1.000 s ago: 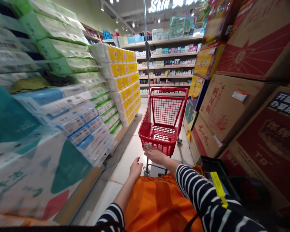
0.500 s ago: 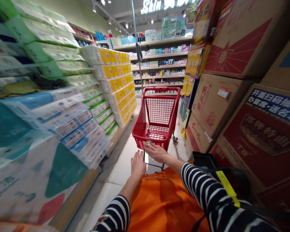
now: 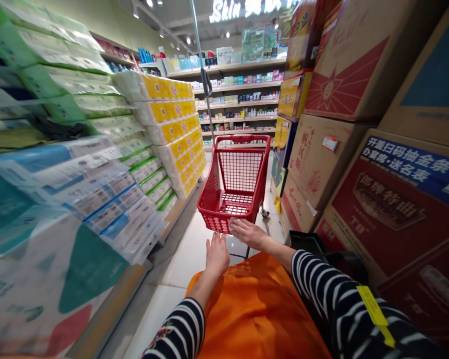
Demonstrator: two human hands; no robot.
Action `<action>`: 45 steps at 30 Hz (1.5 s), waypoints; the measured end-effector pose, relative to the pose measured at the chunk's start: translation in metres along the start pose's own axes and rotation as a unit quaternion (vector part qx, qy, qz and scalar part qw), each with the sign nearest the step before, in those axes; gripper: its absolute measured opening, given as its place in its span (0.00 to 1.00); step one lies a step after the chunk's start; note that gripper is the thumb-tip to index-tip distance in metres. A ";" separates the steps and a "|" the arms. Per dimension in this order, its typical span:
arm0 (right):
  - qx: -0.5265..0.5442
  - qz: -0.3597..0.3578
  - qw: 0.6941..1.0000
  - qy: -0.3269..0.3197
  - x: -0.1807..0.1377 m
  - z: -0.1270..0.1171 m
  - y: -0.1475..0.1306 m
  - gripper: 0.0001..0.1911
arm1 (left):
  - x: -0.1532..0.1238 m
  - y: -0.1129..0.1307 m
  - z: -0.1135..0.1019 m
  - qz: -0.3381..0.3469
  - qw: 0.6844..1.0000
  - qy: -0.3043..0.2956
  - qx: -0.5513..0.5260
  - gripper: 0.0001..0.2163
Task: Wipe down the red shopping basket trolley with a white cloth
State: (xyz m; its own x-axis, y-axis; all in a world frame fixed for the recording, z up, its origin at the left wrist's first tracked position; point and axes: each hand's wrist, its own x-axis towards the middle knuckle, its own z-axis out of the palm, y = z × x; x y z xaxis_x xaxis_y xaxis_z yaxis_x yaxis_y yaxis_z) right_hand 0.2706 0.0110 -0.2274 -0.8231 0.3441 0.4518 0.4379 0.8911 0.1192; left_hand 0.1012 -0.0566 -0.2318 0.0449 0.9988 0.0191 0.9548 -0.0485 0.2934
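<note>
Red plastic lies under the flat, close-together fingers of the right hand (image 3: 249,233), on the near rim of the shopping cart (image 3: 210,194). The left hand (image 3: 217,254) is just behind the rim, fingers a little apart, maybe touching it. The cart stands between tissue packs (image 3: 172,130) and cardboard boxes (image 3: 318,164).

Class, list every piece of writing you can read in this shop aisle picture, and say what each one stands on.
"Skin": lit sign above the far shelves; the characters after it are cut off.
"开盖扫码抽金条" and "办宴席·送名表": blue band on the red carton.
"郎牌特曲": the same carton's red face.
"帆风顺": brown carton.
Tissue packs and price tag: too blurred or small to read.
</note>
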 end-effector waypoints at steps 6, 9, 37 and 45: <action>0.028 0.063 0.995 -0.068 -0.030 0.039 -0.009 0.17 | -0.001 0.005 0.010 -0.047 0.956 -0.002 -0.288 0.28; 0.069 0.117 0.990 -0.042 -0.024 0.033 -0.019 0.14 | 0.009 0.004 0.012 -0.154 0.841 0.006 -0.519 0.23; 0.001 -0.026 0.999 -0.023 0.012 -0.001 0.003 0.20 | 0.012 -0.016 0.000 -0.219 0.847 -0.008 -0.485 0.20; -0.008 -0.039 0.998 -0.041 -0.001 0.035 -0.025 0.15 | 0.000 -0.031 -0.010 -0.049 0.997 -0.022 0.050 0.30</action>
State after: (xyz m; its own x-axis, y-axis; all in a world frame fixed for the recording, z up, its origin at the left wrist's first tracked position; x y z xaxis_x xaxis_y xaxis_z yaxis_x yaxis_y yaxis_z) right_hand 0.2478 -0.0013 -0.2615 -0.8814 0.2981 0.3664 0.3768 0.9115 0.1650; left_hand 0.0686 -0.0553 -0.2316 -0.0397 0.9981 -0.0477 0.9797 0.0483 0.1944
